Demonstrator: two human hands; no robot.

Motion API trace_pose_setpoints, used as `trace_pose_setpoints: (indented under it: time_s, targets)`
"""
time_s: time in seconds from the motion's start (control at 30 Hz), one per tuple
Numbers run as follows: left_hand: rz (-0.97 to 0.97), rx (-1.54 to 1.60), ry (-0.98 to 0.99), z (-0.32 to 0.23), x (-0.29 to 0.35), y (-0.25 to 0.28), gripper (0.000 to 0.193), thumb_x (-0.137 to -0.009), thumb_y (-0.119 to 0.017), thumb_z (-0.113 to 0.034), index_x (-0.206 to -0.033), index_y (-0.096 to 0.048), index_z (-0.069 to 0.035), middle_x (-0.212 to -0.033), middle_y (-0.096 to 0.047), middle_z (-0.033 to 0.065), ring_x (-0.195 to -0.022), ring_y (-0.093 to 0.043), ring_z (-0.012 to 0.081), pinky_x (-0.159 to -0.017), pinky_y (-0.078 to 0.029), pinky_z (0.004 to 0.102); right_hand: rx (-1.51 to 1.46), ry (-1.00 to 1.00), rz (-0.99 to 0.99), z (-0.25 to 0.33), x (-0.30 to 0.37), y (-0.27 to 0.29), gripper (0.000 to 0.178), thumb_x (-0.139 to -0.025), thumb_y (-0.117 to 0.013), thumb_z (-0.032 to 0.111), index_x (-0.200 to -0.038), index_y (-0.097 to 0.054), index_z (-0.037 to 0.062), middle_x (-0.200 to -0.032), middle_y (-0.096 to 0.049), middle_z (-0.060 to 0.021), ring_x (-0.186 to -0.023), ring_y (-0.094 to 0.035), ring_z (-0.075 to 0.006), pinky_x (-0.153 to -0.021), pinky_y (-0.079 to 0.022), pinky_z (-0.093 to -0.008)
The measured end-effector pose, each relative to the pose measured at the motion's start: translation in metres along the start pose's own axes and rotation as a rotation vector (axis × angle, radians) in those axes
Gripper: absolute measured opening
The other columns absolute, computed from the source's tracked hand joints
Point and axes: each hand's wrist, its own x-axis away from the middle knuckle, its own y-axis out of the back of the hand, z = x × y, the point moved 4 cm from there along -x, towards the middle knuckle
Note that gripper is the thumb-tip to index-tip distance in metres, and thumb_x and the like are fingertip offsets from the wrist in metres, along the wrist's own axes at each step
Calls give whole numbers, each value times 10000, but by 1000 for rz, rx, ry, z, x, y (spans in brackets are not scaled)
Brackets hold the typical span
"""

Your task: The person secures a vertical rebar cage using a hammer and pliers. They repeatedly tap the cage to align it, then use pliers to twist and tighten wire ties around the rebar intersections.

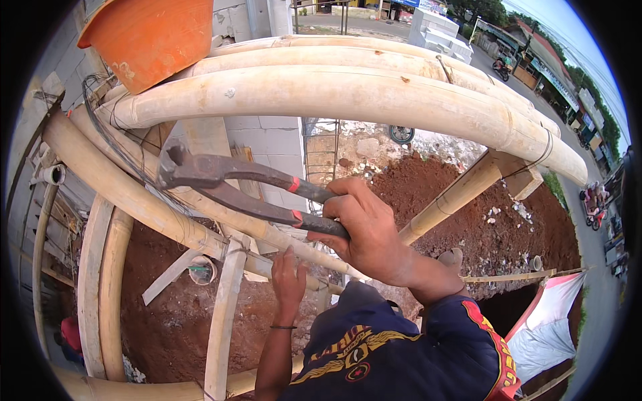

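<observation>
My right hand (366, 230) is closed round the dark grips of a pair of pincers (231, 179). The tool's worn metal jaws point left, in front of the bamboo frame, and its two handles stand slightly apart. Lower down, my left hand (289, 277) rests over a bamboo pole (170, 217) that slants from upper left to lower middle. Its fingers curl over the pole and their tips are partly hidden. Thin dark tie wire (124, 157) hangs in loose strands along the poles at the left. Thick bamboo poles (321, 93) lie bundled across the top.
An orange tub (150, 43) sits on the bundled bamboo at upper left. Upright bamboo posts and a wooden post (227, 314) stand below. Far beneath are red soil (428, 194), a round bucket (202, 270) and a pale tarp (548, 334). A road (595, 234) with motorbikes runs along the right.
</observation>
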Motion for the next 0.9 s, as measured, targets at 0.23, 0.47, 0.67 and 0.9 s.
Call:
trace_pose_setpoints:
  time_s: [0.23, 0.47, 0.67, 0.9]
  targets:
    - [-65, -95, -11, 21, 24, -10, 305, -827, -631, -101, -1096, -621, 42, -960, -627, 195, -913, -588, 362, -835, -468, 453, -361, -882, 392, -164, 138, -131, 132, -899, -595, 83, -998, -537, 17, -743, -575, -64, -690, -585, -184, -614, -448, -313]
    - [-168, 236, 190, 22, 8, -122, 231, -834, -639, -102, -1038, -641, 6, -860, -655, 145, -795, -615, 348, -766, -488, 446, -631, -1031, 202, -358, 101, -184, 355, -822, -478, -104, -1163, -525, -13, -1045, -589, -103, -953, -608, -198, -819, -527, -337]
    - [-412, 501, 285, 43, -106, -202, 281, -883, -597, -100, -1135, -617, 23, -896, -655, 154, -839, -624, 324, -771, -485, 424, -631, -1092, 196, -441, 70, -237, 348, -843, -489, -85, -1187, -520, -35, -1058, -595, -129, -999, -619, -240, -852, -535, -387]
    - [-743, 511, 522, 128, -285, -209, 295, -958, -538, -182, -1121, -613, 52, -1043, -675, 193, -953, -667, 297, -805, -529, 395, -1107, -1231, -27, -477, 68, -320, 331, -839, -500, -83, -1168, -506, -45, -976, -582, -139, -900, -616, -237, -778, -546, -380]
